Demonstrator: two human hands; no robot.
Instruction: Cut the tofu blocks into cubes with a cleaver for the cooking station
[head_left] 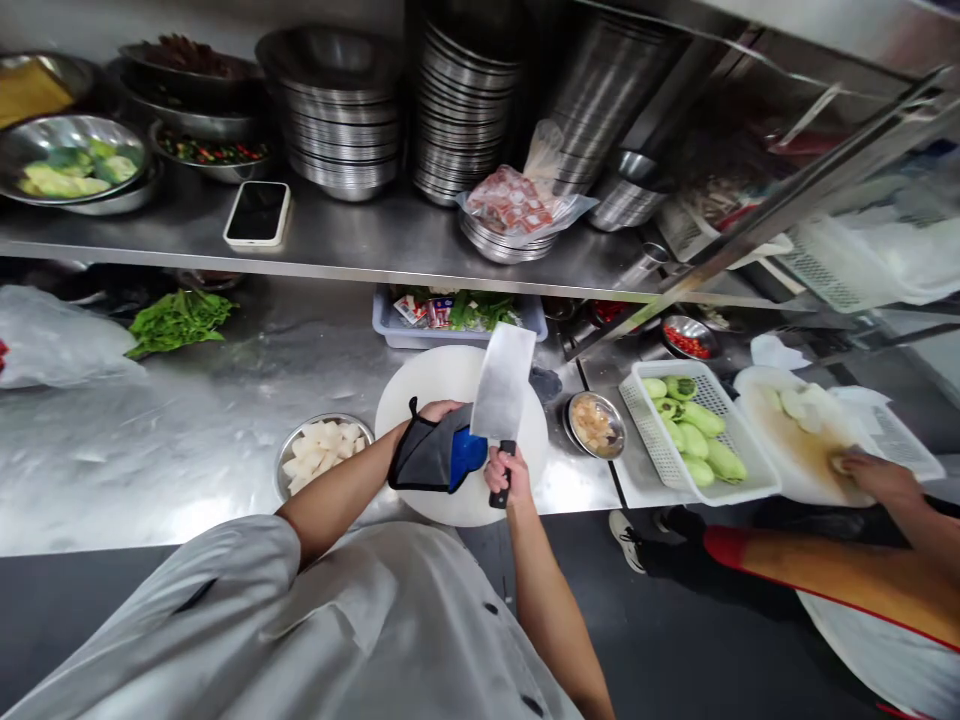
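My right hand (508,474) grips the black handle of a cleaver (504,382), its broad blade pointing up and away from me. Beside the blade, my left hand (441,410) is at a dark grey and blue oven mitt (426,455) with a hanging loop. The mitt covers much of that hand and hides most of its fingers; it appears to be held there. The mitt's blue part lies next to the lower blade corner; whether they touch I cannot tell. Both hands are over a round white cutting board (397,385).
Left of the board stands a bowl of white chunks (322,452); behind it, a blue-grey tub (388,328). To the right are a small bowl (596,425) and a basket of green squash (697,430). A co-worker's hand (881,475) works at another board. A shelf (360,235) holds stacked bowls.
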